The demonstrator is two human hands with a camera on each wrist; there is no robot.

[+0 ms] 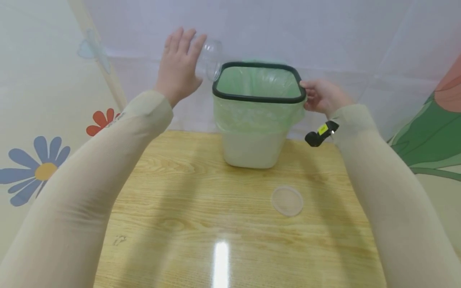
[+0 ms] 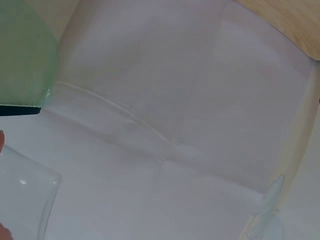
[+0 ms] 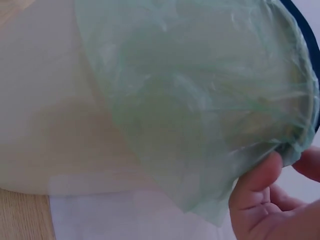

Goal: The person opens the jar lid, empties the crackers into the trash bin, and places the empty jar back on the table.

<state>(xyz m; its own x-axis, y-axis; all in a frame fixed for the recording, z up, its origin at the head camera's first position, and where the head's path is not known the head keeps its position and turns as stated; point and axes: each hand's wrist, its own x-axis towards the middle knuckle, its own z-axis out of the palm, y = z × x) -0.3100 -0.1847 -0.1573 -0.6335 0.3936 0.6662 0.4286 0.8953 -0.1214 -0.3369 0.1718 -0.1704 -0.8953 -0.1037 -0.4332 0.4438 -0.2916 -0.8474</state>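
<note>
A white trash can (image 1: pixel 252 150) stands at the back of the wooden table, lined with a green plastic bag (image 1: pixel 255 116) folded over its black rim (image 1: pixel 259 99). To the left of the rim, my left hand (image 1: pixel 179 66) holds a clear plastic jar (image 1: pixel 211 60) tipped on its side, its end close to the rim. In the left wrist view, only fingertips show at either side of the clear jar (image 2: pixel 25 192). My right hand (image 1: pixel 322 95) grips the can's right rim. From the right wrist, its thumb and fingers (image 3: pixel 257 177) pinch the bag's edge there.
A round clear lid (image 1: pixel 287 201) lies flat on the wooden table (image 1: pixel 201 224), in front of the can and slightly right. Behind the can hangs a pale cloth (image 1: pixel 252 28). Walls with painted flowers (image 1: pixel 43 172) flank both sides.
</note>
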